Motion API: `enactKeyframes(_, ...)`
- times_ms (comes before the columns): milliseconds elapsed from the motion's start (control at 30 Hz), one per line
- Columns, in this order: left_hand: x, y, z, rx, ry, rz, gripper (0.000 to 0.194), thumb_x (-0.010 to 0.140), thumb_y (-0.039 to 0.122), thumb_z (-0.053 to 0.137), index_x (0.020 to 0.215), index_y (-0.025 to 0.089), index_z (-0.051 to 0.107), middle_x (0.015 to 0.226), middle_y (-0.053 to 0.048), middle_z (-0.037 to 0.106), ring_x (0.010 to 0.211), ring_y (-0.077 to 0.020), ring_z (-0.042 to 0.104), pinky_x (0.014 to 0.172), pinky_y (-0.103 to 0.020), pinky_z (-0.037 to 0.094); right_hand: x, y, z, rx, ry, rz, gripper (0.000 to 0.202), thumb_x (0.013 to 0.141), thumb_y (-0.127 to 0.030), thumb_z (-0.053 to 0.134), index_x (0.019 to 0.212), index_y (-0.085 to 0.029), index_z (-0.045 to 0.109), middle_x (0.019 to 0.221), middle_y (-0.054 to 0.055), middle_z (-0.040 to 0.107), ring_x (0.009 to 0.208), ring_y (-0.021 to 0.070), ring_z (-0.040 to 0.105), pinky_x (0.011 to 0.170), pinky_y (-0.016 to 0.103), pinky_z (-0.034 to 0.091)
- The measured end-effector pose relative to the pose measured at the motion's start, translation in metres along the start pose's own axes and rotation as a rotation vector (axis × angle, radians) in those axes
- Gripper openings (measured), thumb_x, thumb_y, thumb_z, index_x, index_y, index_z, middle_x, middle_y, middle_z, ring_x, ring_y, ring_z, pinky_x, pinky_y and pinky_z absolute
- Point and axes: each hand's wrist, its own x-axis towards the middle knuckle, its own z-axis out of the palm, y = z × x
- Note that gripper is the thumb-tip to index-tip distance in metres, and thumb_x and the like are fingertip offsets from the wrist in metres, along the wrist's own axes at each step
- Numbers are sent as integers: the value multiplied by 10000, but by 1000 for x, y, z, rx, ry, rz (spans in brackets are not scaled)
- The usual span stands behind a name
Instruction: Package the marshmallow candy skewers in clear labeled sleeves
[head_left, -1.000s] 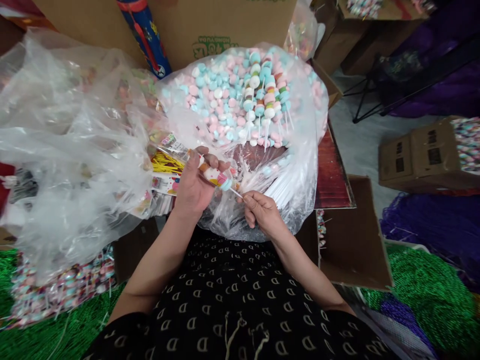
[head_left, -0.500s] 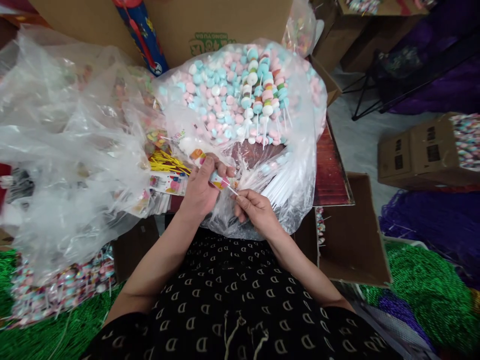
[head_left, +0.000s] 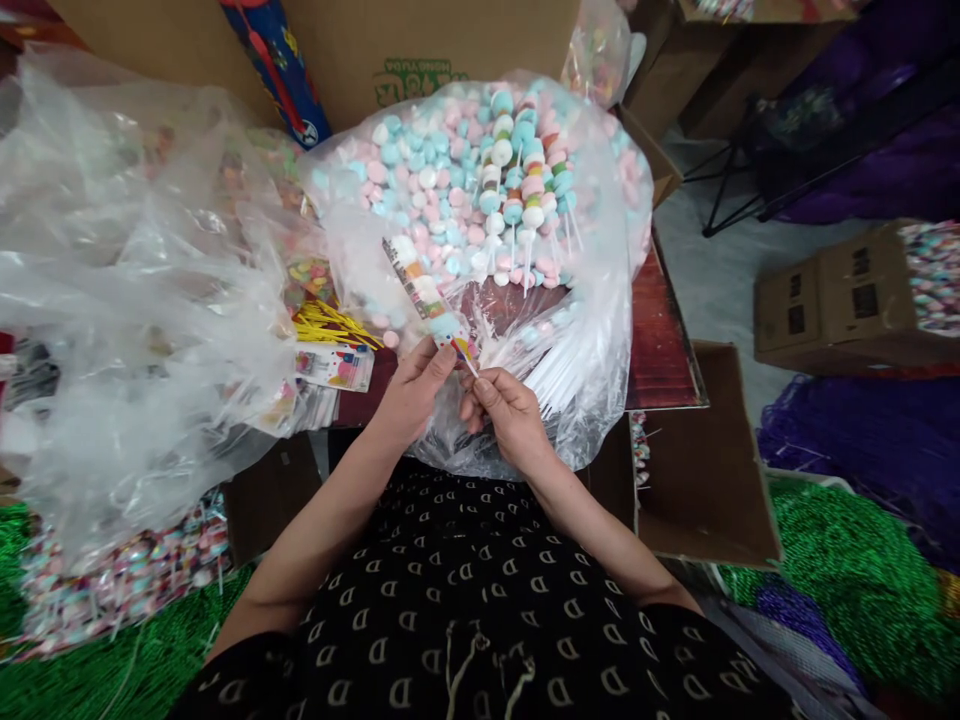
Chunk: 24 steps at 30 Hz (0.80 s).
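A dark red surface (head_left: 664,335) shows at its right end and in a few gaps, mostly covered by a big clear bag (head_left: 637,215) of pink, blue and white marshmallows (head_left: 420,170). Several candy skewers (head_left: 517,175) lie on the marshmallows, and a bundle of white sticks (head_left: 559,370) sits at the bag's near right side. To the left are yellow ties (head_left: 330,325), printed packets (head_left: 334,367) and a large crumpled plastic bag (head_left: 135,310). Behind stand a cardboard box (head_left: 465,35) with green lettering and a blue tube (head_left: 281,80) with red on it. On the right, a brown carton (head_left: 829,300) stands on the grey floor (head_left: 694,265), with purple netting (head_left: 832,450) and green netting (head_left: 855,590) nearer the person.

The wrapped skewer (head_left: 424,295) is in front of both hands, slanting up and away to the left over the marshmallow bag, its lower end between them. The left hand (head_left: 412,390) grips the lower part of the wrapper, thumb on top; the right hand (head_left: 506,415), just beside it, pinches the stick end between thumb and fingers
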Motion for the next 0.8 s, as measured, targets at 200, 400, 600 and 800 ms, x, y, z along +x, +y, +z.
enactKeyframes(200,-3,0,-6,339,-2,104,292,926,459,697,766,219,653,702,22,600,701,-147,541,723,-284,434,-1,-2,-3,-76,29,-86,462,873,-700,678,918,-240,669,704,-16,679,571,136,580,561,275,492)
enactKeyframes(400,-5,5,-8,724,-58,248,357,972,425,609,682,224,549,606,26,549,601,-155,481,619,-294,353,-1,-4,-6,-206,54,-153,413,944,-656,612,925,-248,671,607,-31,610,531,144,533,570,301,485)
enactKeyframes(600,-4,5,-6,733,-62,275,351,934,441,659,669,226,575,597,18,559,578,-155,469,589,-298,309,-2,0,-6,-406,111,-256,345,1037,-511,512,1261,-275,630,638,-29,636,561,175,578,659,344,535)
enactKeyframes(800,-4,5,-3,768,-88,227,286,958,402,580,731,229,562,612,31,548,593,-153,476,611,-298,351,6,8,-14,-767,82,-455,464,1066,-391,416,1489,-248,542,869,51,778,699,206,695,748,359,603)
